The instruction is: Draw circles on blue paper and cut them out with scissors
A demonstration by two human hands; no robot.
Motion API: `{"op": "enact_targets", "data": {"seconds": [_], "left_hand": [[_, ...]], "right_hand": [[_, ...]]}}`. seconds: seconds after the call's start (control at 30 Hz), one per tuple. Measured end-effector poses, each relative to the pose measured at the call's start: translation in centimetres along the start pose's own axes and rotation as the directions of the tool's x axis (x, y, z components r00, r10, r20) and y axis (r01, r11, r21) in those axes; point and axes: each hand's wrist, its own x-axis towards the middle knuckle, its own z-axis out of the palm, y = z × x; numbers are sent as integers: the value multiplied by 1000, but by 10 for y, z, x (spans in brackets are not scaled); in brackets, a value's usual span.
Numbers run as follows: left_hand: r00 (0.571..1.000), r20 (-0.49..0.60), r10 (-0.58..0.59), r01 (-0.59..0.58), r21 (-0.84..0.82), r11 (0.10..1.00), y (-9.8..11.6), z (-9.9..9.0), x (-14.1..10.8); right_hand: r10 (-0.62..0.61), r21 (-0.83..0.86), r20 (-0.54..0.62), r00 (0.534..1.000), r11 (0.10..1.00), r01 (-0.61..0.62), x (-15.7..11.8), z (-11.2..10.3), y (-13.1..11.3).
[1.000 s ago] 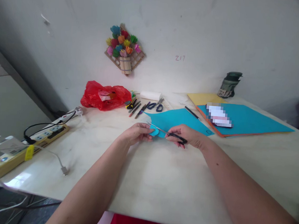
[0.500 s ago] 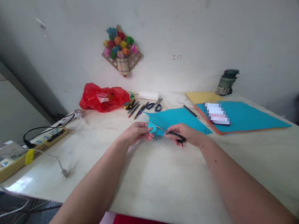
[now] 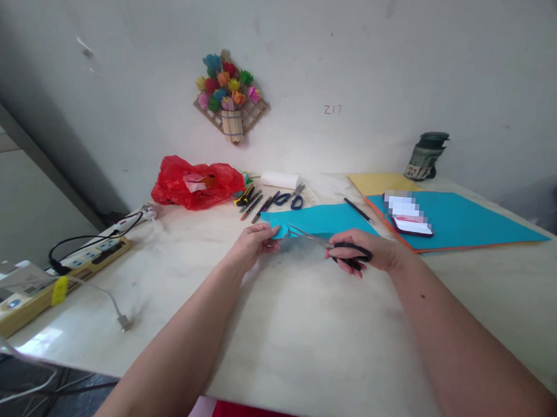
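My left hand (image 3: 255,243) pinches a small piece of blue paper (image 3: 282,230) between thumb and fingers. A pair of scissors with black handles (image 3: 351,253) sits in my right hand (image 3: 358,248), its metal blades pointing left, slightly apart, with their tips at the paper. Behind both hands lies a larger blue sheet (image 3: 319,219); whether the pinched piece is still joined to it I cannot tell. On top of that sheet's far edge rests a black pen (image 3: 358,210).
Beyond are dark-blue-handled scissors (image 3: 289,199), several markers (image 3: 262,208), a white roll (image 3: 279,180) and a red plastic bag (image 3: 196,186). A phone (image 3: 408,215) lies on stacked coloured sheets (image 3: 470,220) at right, near a green bottle (image 3: 427,157). A power strip (image 3: 81,260) lines the left edge.
My right hand has drawn the scissors to the right, and the blades have parted. The small blue paper has turned in my left hand. The large sheet's near part looks different, folded or tilted.
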Motion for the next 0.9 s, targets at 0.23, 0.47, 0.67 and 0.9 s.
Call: {"op": "enact_targets", "data": {"seconds": [0.23,0.47,0.67,0.9], "left_hand": [[998,61,-26,32,-97,995,2,11,-3],[990,102,-96,108,-115,987,-7,25,-4],[995,48,-84,89,-116,989,-10,28,-4],[995,-26,95,-95,-12,995,-6,23,-3]], "right_hand": [[-119,178,-273,955,969,171,8,6,-5],[-29,291,-579,815,926,240,39,45,-10],[-9,290,-697,717,911,293,43,48,-11],[14,260,-596,803,949,176,33,35,-5]]}}
